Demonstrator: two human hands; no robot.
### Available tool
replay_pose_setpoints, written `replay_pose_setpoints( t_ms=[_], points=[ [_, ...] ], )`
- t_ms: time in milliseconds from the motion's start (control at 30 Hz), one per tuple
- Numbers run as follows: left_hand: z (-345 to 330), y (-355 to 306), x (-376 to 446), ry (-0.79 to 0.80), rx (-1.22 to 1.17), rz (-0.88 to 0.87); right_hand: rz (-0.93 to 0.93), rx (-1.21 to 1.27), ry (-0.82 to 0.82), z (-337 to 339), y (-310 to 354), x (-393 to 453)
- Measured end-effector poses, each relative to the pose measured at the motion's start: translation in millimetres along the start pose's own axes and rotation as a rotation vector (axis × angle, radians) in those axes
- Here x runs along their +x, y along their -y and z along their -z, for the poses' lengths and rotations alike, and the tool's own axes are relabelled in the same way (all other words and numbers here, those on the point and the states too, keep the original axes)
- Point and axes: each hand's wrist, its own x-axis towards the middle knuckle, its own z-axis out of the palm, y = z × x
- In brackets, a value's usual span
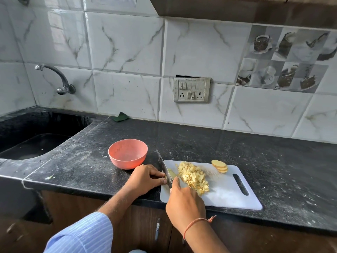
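A knife (165, 168) is held by the right hand (185, 201), whose fingers are curled tightly round the handle, so that the handle itself is hidden. The blade is set with its edge down on the left end of a white chopping board (228, 194), and its tip is pointed away from the person. A small pale yellow piece (172, 173) is seen under the blade. Its left end is pinched by the curled fingers (159, 174) of the left hand (144, 178), which is rested on the dark bench (200, 141) at the edge of the board. Just to the right of the blade a heap of diced pieces (193, 178) is spread on the board, and a few round slices (220, 166) are stacked near its far edge. A pink bowl (127, 162) is placed on the bench close behind the left hand, and a sink (27, 143) is found further to the left.
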Motion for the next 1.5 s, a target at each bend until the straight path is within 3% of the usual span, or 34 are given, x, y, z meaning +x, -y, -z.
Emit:
replay_pose_setpoints(
  t_ms=[300, 467, 667, 800, 900, 1000, 1100, 1167, 1500],
  points=[
    [0.4, -2.8, -0.3, 0.000, -0.002, -0.009, 0.042, 0.124, -0.064, 1.4, -33.5, -28.3],
    [0.4, -3.1, -1.7, 0.009, -0.028, 0.022, 0.039, 0.478, -0.132, -3.8, -63.4, -0.1],
    [0.7, -6.6, -3.7, 0.009, -0.027, 0.054, 0.001, 1.029, 0.063, 4.5, -98.6, 31.2],
    [4.2, -16.2, -5.4, 0.007, -0.051, 0.061, -0.006, 1.062, 0.077, 1.1, -108.1, 31.9],
    [1.2, -33.8, -7.3, -0.082, -0.300, 0.103, 0.014, 1.153, 0.075, -1.0, -110.7, 33.4],
    [-9.8, -58.0, 3.1, -0.187, -0.675, 0.283, 0.005, 1.210, 0.085, -0.7, -112.9, 32.7],
    [-17.8, -79.3, 20.9, -0.061, -1.188, 0.488, -0.024, 1.249, 0.099, -0.7, -116.3, 33.4],
    [-18.8, -88.7, 29.5, 0.002, -1.358, 0.533, -0.024, 1.257, 0.107, -0.7, -117.2, 34.0],
    [-17.7, -95.7, 55.3, 0.035, -1.176, 0.584, -0.075, 1.204, 0.008, -6.1, -116.1, 39.8]
  ],
)
